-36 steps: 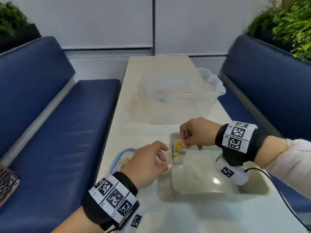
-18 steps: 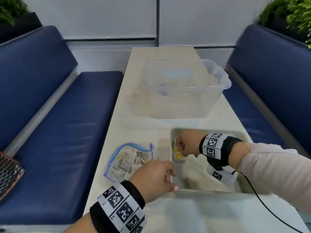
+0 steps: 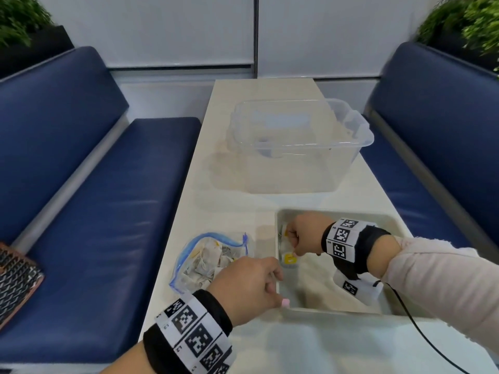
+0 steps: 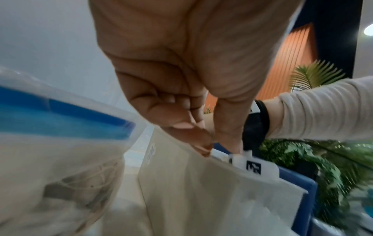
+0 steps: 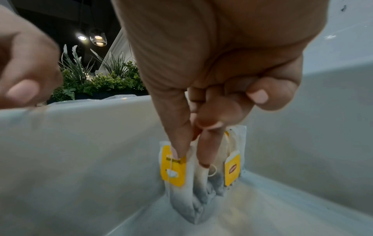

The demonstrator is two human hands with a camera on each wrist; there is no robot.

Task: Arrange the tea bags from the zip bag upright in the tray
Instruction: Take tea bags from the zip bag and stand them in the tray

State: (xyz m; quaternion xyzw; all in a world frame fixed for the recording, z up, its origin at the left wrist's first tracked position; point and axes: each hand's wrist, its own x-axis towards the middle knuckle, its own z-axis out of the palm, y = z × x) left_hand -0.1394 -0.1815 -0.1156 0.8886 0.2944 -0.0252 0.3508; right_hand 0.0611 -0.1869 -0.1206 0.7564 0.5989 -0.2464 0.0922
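A grey tray (image 3: 334,212) lies at the table's near right. Several tea bags (image 3: 289,259) with yellow tags stand upright against its left wall. In the right wrist view, my right hand (image 5: 191,158) pinches the top of a tea bag (image 5: 181,188) between thumb and forefinger, and another tea bag (image 5: 232,169) stands behind it. My left hand (image 3: 251,282) grips the tray's left rim (image 4: 201,191) near the front corner, fingers curled. Left of the tray lies the clear zip bag (image 3: 213,257) with a blue seal, holding several more tea bags; it is blurred in the left wrist view (image 4: 60,143).
A large clear plastic tub (image 3: 297,141) stands beyond the tray in the middle of the table. Blue benches (image 3: 94,211) run along both sides. A patterned object (image 3: 16,279) lies on the left bench. A black cable (image 3: 421,333) trails from my right wrist.
My left hand drew back from the tea bags to the tray's left rim and took hold of it. My right hand stayed with the tea bags at the tray's left wall.
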